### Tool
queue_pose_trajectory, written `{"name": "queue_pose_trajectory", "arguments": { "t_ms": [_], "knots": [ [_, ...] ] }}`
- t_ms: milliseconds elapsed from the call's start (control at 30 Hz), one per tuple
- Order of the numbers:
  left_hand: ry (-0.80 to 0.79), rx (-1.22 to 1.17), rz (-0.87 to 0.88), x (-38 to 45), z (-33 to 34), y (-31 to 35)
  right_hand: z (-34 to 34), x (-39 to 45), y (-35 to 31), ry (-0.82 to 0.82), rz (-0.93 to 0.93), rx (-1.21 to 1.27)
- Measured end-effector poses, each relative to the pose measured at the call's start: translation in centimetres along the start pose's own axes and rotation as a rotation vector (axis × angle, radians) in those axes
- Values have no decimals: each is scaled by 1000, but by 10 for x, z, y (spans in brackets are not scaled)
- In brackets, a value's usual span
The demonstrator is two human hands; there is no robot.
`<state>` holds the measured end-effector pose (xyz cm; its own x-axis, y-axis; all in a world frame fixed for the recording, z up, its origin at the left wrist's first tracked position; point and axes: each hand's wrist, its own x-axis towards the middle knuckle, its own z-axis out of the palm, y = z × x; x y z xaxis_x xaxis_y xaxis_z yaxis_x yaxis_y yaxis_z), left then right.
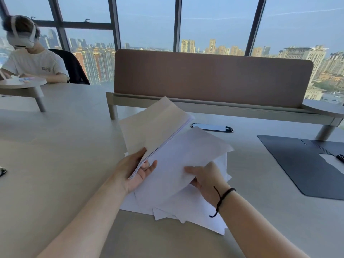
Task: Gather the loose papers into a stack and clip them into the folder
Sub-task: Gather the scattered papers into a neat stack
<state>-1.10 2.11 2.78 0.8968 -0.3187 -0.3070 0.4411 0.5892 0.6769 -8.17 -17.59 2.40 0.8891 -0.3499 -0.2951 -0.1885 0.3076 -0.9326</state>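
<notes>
the left hand point(136, 171) is holding a gathered stack of papers point(158, 127) up off the desk point(55, 146), tilted so its far edge is rising toward the brown divider panel point(212, 79). the thumb is lying along the stack's near face and the fingers are curling under its lower edge, so the hand is clamped on the stack. the sheets are plain white, looking beige where the light is coming through them, and their layered edges are showing as thin lines down the right side of the stack.

the right hand point(204, 180), with a black cord bracelet point(222, 199) at the wrist, is pinching a single sheet point(186, 157) between thumb on top and fingers beneath, and the sheet is leaning against the stack. below both hands, loose papers point(186, 211) are lying on the desk in a messy overlapping pile, corners sticking out at different angles.

the dark folder point(301, 164) is lying open and flat on the desk well to the right, apart from the pile, with its right part running out of frame. a white sheet and a black clip are sitting at its cut-off edge, too partial to make out. the right fingers under the sheet are mostly hidden. any print on the papers is too faint to read.
</notes>
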Motion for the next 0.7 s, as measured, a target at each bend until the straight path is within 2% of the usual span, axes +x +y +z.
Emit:
{"name": "queue_pose_trajectory", "arguments": {
  "t_ms": [167, 333, 433, 500, 567, 700],
  "knots": [
    [13, 66, 70, -12, 8, 8, -31, 19, -43, -181, 31, -430],
    [25, 175, 16, -5, 5, 3, -46, 43, -48, 174, -160, -820],
    [68, 185, 11, 0, 2, 1, -44, 37, -40, 224, -224, -1113],
    [64, 158, 17, -1, 2, 0, -38, 30, -45, 224, -210, -1210],
    [55, 115, 20, -2, 2, -1, -31, 28, -54, 186, -178, -1245],
    [20, 38, 10, 0, 1, -2, -18, 31, -63, 79, 63, -857]
  ]
}}
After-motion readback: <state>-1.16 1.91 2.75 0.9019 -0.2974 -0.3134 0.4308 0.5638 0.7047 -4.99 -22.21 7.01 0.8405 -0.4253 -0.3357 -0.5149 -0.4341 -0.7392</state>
